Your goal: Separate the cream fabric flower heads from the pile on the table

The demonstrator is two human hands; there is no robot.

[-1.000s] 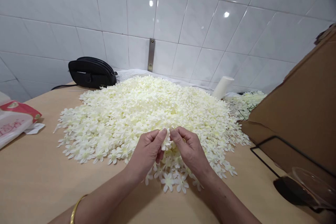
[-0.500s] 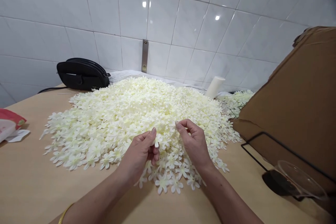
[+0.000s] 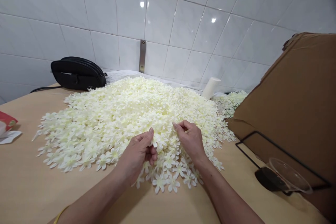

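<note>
A broad heap of pale cream-white artificial flowers [image 3: 126,108] covers the middle of the wooden table [image 3: 86,199]. At the heap's near side, my left hand [image 3: 143,150] is closed, thumb against forefinger, with a small white flower [image 3: 154,141] pinched at the fingertips. My right hand [image 3: 190,140] is a little to the right, thumb and forefinger pressed together over the flowers; whatever lies between those fingertips is too small to make out. The two hands are apart.
A black bag [image 3: 78,73] lies behind the heap at left, a red and white packet [image 3: 7,122] at the left edge. A white cylinder [image 3: 211,88] stands at the back. At right are a cardboard box [image 3: 291,101], a black wire frame [image 3: 288,152] and a clear round item [image 3: 290,176].
The view has shifted slightly, so the surroundings sit a little further left. More of the flower at my left fingertips shows. My right hand's fingers have turned slightly and stay pinched.
</note>
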